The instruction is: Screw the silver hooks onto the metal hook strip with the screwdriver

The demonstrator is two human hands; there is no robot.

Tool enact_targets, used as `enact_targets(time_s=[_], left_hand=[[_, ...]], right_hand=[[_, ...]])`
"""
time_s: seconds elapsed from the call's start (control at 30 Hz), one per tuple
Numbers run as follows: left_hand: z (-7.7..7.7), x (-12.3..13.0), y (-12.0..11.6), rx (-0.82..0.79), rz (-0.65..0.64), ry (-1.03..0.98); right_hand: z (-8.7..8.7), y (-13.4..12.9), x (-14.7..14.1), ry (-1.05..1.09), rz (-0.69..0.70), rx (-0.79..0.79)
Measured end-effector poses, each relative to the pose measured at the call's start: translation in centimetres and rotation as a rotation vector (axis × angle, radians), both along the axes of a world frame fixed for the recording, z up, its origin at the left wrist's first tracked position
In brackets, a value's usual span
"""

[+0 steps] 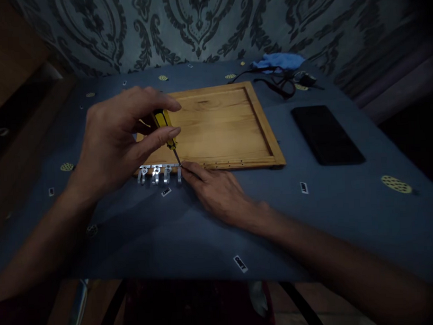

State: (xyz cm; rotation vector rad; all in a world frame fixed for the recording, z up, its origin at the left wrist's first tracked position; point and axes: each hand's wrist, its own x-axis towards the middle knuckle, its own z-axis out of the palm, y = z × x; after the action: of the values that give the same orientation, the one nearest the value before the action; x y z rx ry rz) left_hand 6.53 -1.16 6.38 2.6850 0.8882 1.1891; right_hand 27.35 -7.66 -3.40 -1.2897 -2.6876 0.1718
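My left hand (112,137) holds a small yellow and black screwdriver (164,121) between thumb and fingers. The shaft slants down and its tip meets the right end of a metal strip with several hooks (156,170). This strip lies along the near edge of a wooden framed board (218,127), its hooks pointing toward me. My right hand (221,191) has its fingertips pressed together at the right end of the strip, against the board's edge; what they grip, if anything, is hidden. Several small holes dot the near edge of the frame, right of the fingertips.
A black phone (327,135) lies right of the board on the blue patterned tablecloth (274,189). Behind it are dark-framed glasses (281,86) and a blue cloth (282,61). A patterned curtain or wall covering (197,25) rises behind the table.
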Motion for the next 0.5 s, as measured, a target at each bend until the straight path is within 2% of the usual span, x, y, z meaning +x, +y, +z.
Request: enact_targets(time_s=[0.23,0.5], left_hand=[[0.54,-0.05,-0.49,-0.139,-0.015,-0.049],[0.24,0.2,-0.38,-0.057,0.018,-0.005]], right_hand=[[-0.05,-0.06,-0.05,0.017,-0.016,-0.016],[0.16,-0.04,-0.17,-0.008,-0.012,-0.003]])
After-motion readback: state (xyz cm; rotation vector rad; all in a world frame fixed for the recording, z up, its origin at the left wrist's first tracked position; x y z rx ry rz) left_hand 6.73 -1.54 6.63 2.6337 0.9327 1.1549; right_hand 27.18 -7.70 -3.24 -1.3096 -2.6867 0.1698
